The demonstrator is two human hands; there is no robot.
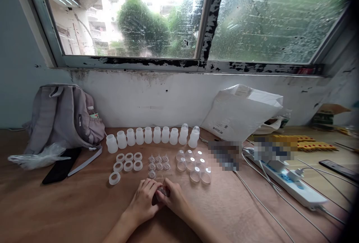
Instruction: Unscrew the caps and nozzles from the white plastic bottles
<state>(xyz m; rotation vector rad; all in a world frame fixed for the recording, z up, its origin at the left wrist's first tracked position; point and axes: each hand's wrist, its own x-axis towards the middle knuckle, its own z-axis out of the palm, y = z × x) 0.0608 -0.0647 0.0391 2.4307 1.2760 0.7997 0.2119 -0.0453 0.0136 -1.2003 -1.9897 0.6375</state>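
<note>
My left hand (143, 199) and my right hand (174, 197) meet low over the table, fingers curled around one small translucent piece (162, 190). Most of it is hidden by the fingers, so its kind cannot be made out. Just beyond them lie several clear bottle nipples (152, 166) in short rows. White collar rings (128, 166) are grouped left of the nipples, and clear domed caps (195, 175) to the right. Behind these, a row of frosted baby bottles (148, 136) stands upright. The two at the right end, including the last bottle (193, 138), have tops with clear caps on.
A grey backpack (61, 119), a clear plastic bag (39, 156) and a black flat item (61, 166) occupy the left. On the right are a white bag (244, 112), a power strip (305, 194) with trailing cables, yellow parts (316, 145) and a phone (336, 169).
</note>
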